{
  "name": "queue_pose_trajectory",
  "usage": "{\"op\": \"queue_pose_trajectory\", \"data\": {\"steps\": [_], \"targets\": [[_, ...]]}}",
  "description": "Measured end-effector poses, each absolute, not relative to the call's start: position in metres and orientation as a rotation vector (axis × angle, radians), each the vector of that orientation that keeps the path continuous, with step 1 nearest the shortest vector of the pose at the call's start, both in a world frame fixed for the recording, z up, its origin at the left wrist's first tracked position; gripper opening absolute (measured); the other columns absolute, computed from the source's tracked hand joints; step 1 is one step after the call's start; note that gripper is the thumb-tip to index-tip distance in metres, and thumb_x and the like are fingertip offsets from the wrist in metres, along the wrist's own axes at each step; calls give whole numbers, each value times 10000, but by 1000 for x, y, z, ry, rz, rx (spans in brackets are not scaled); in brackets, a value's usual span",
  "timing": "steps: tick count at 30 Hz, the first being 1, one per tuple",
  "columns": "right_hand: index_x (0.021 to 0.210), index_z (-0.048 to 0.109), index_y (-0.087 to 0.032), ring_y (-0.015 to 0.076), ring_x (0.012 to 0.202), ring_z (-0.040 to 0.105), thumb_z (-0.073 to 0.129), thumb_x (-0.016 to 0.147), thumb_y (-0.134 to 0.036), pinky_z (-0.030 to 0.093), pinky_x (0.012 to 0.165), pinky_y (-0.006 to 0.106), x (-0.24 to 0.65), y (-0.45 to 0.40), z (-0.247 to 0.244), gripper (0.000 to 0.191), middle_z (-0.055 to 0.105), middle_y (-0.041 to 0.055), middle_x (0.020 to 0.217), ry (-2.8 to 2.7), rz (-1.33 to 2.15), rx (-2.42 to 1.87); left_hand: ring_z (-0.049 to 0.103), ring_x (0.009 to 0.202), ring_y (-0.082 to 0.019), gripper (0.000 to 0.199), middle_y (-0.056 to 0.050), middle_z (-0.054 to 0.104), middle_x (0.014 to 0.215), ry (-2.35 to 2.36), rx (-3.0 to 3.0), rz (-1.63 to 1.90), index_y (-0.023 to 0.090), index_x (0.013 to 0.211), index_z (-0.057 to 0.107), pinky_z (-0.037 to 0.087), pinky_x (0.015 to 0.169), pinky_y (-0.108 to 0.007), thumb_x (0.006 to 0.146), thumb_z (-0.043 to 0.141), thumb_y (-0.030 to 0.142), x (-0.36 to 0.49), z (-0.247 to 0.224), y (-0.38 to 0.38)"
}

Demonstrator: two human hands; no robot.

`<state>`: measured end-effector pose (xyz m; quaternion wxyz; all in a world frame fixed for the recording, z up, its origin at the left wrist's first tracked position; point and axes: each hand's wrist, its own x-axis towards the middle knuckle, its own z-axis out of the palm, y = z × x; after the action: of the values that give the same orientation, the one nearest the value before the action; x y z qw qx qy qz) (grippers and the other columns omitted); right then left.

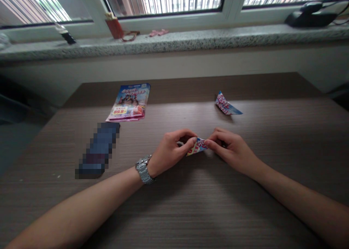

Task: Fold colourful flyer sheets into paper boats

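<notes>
Between my two hands is a small folded paper point(200, 146), printed in blue, red and yellow. My left hand point(174, 147), with a metal watch point(144, 170) on its wrist, pinches the paper's left end between thumb and fingers. At the other end, the thumb and fingertips of my right hand point(230, 147) are closed on the paper. Part of it is hidden behind my fingers. Farther back on the table lies another folded paper piece point(225, 105) with similar print, one flap standing up.
A stack of printed flyers point(131, 101) lies at the back left of the wooden table point(174, 212). In front of it is a blurred-out dark flat object point(98, 150). Along the granite windowsill point(191, 43) stand a red pouch point(114, 27) and a black device point(311, 16).
</notes>
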<state>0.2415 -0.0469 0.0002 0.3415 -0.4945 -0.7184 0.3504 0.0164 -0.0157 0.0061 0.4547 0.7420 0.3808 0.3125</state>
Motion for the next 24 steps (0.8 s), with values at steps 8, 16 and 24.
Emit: {"op": "queue_pose_trajectory", "data": {"steps": [8,16,24], "targets": [[820,730,-188,165,711,547,596,959,-393,400,647,303,242,-45,0,281,575,26,769,-1826,986,-1298,667,806,-126,234,-28,732,896,920,1755,782,163,959,711,508,706,-198,938,659,390,17,5,-14],[839,643,-198,114,536,451,665,901,-429,347,511,267,248,-42,1,240,539,-38,634,-1550,1050,-1380,673,759,-127,243,-53,748,889,1020,1662,847,150,958,700,530,676,-205,922,676,389,12,3,-7],[830,688,-182,106,528,466,678,886,-450,360,484,250,246,-44,1,275,567,-23,631,-1599,1089,-1407,677,771,-127,246,-52,746,887,998,1683,851,147,945,700,533,690,-202,922,677,392,13,4,-9]]}}
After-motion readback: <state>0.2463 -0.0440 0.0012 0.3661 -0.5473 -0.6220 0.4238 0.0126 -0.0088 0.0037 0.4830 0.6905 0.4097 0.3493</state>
